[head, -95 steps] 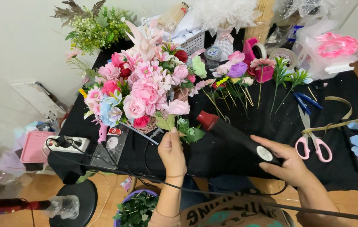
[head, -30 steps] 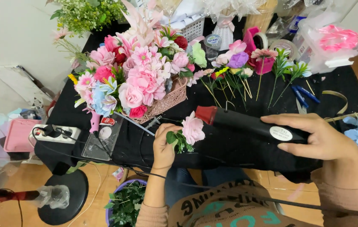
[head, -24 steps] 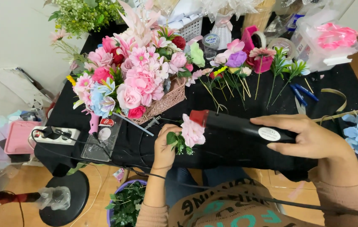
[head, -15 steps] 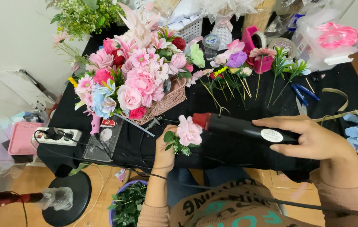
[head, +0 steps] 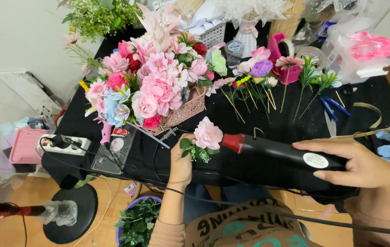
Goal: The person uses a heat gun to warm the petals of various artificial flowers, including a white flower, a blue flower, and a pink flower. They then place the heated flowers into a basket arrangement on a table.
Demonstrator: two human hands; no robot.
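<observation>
Heat gun [head: 286,153] body is smooth semi-gloss black plastic with a red tip. Pink flower [head: 208,133] looks like soft matt fabric. Surface [head: 378,98] is covered in matt black cloth; basket [head: 183,112] is pink woven plastic.

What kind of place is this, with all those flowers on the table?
Most likely a small flower-craft workspace, perhaps at home. A pink basket arrangement fills the black table, loose artificial stems lie beside it, and the right hand aims a heat tool at a pink flower.
</observation>
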